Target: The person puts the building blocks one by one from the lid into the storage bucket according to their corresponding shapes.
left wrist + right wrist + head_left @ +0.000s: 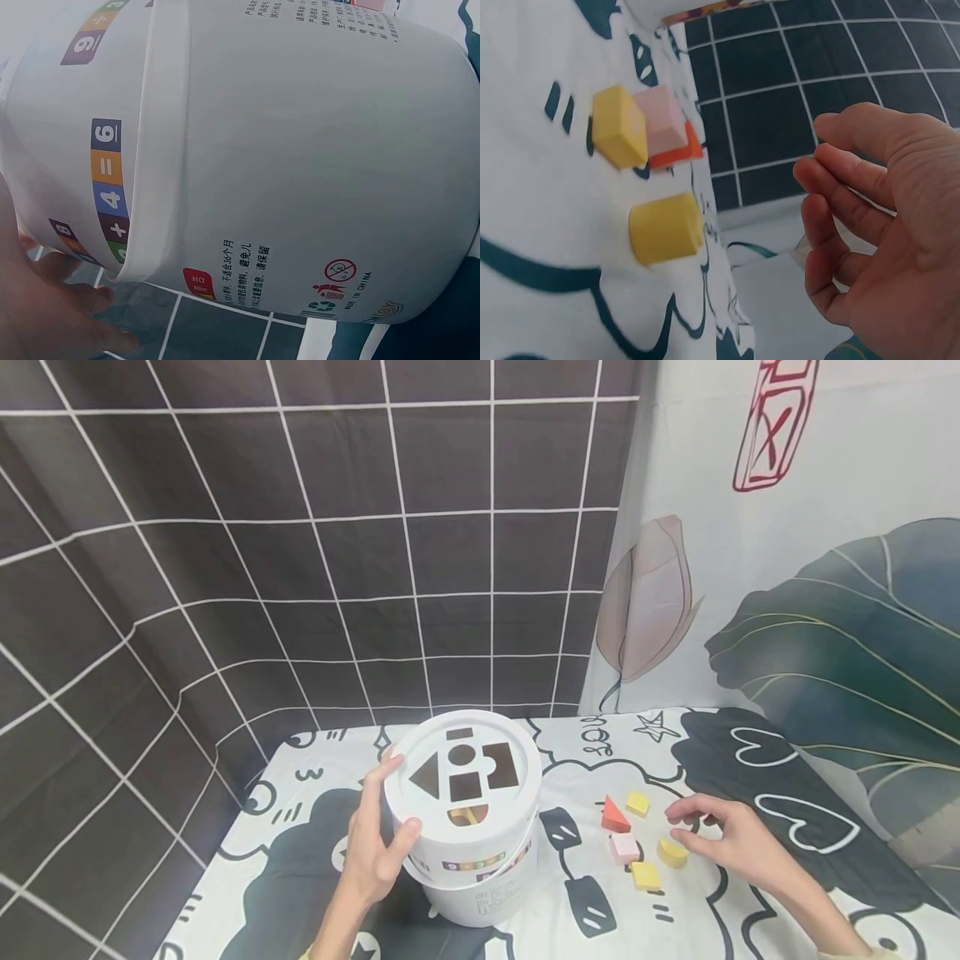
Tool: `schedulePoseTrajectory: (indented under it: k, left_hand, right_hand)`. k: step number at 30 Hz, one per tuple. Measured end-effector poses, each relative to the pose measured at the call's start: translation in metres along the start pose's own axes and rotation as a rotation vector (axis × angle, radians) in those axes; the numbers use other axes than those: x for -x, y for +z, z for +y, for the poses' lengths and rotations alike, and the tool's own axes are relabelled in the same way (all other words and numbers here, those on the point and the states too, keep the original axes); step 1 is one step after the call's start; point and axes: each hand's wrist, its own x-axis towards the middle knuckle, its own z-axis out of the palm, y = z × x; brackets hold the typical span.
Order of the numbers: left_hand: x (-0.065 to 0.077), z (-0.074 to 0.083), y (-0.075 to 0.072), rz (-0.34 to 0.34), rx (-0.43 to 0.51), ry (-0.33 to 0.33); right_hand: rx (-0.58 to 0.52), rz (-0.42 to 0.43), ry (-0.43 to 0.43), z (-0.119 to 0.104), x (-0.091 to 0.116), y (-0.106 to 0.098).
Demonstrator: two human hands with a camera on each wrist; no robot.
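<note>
A white bucket [480, 893] with a lid [442, 739] stands on the patterned cloth. Several shaped holes pierce the lid, and yellow shows through the half-round one. My left hand [375, 835] touches the lid's left rim, thumb and index finger spread along it. In the left wrist view its other fingers lie loosely beside the bucket's printed wall. My right hand [723, 839] hovers with bent fingers and nothing in them, close to a yellow half-round block [672, 853]. Left of it lie a pink block [623, 848], a red triangular block [615, 816] and two yellow blocks [646, 876].
A black-and-white cartoon cloth [600, 902] covers the surface. Behind it hangs a dark curtain with a white grid [450, 560]. A pale curtain with leaf and flower prints [697, 560] hangs at the right. The bucket's handle [517, 860] hangs along its front.
</note>
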Motion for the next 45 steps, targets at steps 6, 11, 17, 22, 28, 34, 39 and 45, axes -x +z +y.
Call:
schedulePoseTrajectory:
  k: [6,11,17,22,28,34,39,45]
  left_hand:
    - [0.000,0.000,-0.001,0.001,-0.009,-0.002]
    - [0.000,0.000,0.000,-0.001,-0.007,-0.006]
    - [0.000,0.000,0.000,-0.002,0.002,-0.002]
    - [0.000,0.000,0.000,0.001,-0.003,-0.004]
    - [0.000,0.000,0.000,0.003,-0.006,-0.006]
    - [0.001,0.000,0.000,0.000,0.000,-0.011]
    - [0.001,0.000,0.000,-0.002,-0.002,-0.023]
    - [0.000,0.000,0.000,-0.006,0.004,-0.027]
  right_hand:
    - [0.029,-0.027,0.086,0.003,0.006,-0.003]
    - [0.045,-0.033,0.114,0.007,0.011,-0.002]
    - [0.042,-0.038,0.137,0.012,0.016,0.000]
    - [0.053,-0.026,0.124,0.016,0.019,0.002]
    - [0.047,-0.005,0.094,0.021,0.024,0.004]
    - [0.033,-0.007,0.078,0.028,0.029,0.009]
    - [0.028,-0.005,0.071,0.030,0.031,0.012]
    - [0.050,-0.047,0.144,0.028,0.031,0.013]
